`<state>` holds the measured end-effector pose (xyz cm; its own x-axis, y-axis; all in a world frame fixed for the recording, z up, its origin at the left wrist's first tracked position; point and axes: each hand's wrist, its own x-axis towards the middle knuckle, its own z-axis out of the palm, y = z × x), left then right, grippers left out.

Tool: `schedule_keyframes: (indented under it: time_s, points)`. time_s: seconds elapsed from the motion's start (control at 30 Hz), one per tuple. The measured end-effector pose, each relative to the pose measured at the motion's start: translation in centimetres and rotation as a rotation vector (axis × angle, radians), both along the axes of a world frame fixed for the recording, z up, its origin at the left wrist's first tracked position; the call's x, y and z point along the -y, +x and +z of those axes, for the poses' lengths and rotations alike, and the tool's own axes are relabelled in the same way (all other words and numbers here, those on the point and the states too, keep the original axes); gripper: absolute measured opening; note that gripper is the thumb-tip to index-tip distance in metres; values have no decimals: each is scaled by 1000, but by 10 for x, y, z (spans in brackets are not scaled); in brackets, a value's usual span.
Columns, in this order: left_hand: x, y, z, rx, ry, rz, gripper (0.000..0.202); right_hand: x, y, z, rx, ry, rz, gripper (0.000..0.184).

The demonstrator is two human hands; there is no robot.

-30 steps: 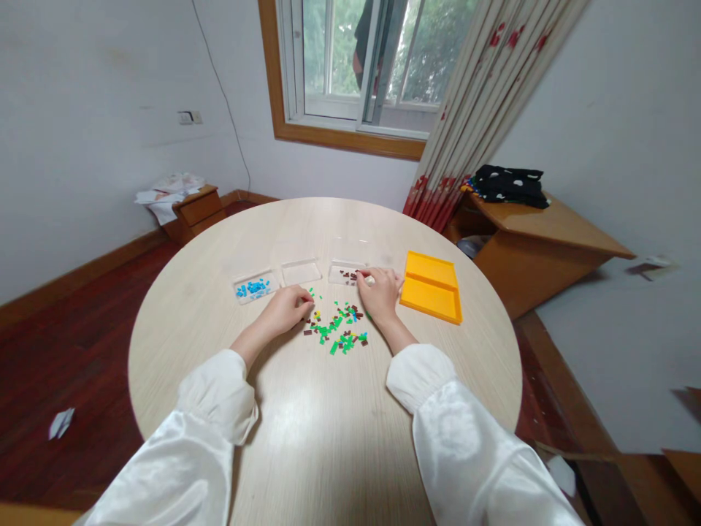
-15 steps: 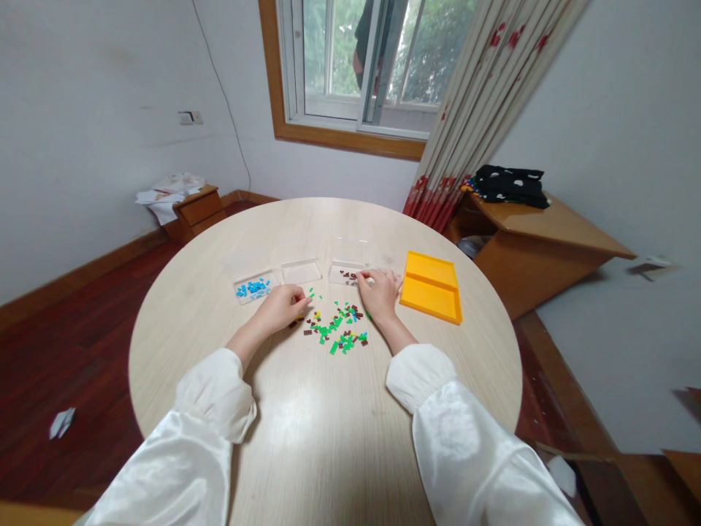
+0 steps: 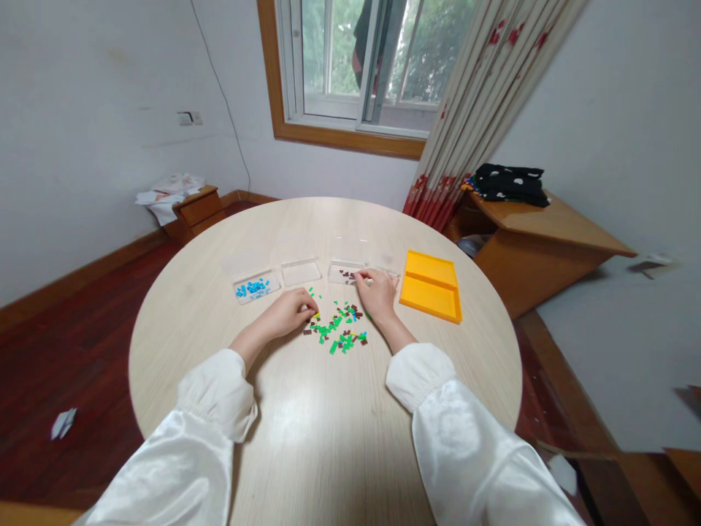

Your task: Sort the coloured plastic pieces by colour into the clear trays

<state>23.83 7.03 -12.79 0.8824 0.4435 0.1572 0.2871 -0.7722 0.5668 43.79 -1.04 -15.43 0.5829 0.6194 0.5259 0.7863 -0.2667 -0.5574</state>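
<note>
Small green, brown, yellow and blue building bricks (image 3: pixel 330 329) lie loosely scattered in the middle of the table. My left hand (image 3: pixel 291 310) is at the left edge of this scatter, fingertips closed together by a yellow brick (image 3: pixel 316 315); what they pinch, if anything, is too small to make out. Over the front right of a clear plastic box (image 3: pixel 335 275) is my right hand (image 3: pixel 375 289), its thumb and fingers pinched. Dark brown bricks (image 3: pixel 347 275) lie in that box, beside the fingertips. Whether the right hand holds a brick is hidden.
A clear box (image 3: pixel 239 298) with blue bricks stands at the left, and another clear box (image 3: pixel 301 273) with no bricks visible sits beside it. A yellow two-part tray (image 3: pixel 430 296) lies to the right. All rest on a round wooden table (image 3: pixel 323 431).
My left hand has shifted right, closer to the scattered bricks. My right hand has stayed nearly in place at the box with the brown bricks.
</note>
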Motion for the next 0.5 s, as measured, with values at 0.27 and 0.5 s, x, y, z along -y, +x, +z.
schedule_keyframes:
  time_s: [0.27, 0.5]
  points:
    - [-1, 1, -2, -11, 3, 38, 15, 0, 0, -1, -2, 9, 9, 19]
    - [-3, 0, -5, 26, 19, 6, 13, 0, 0, 0, -6, 19, 14, 17]
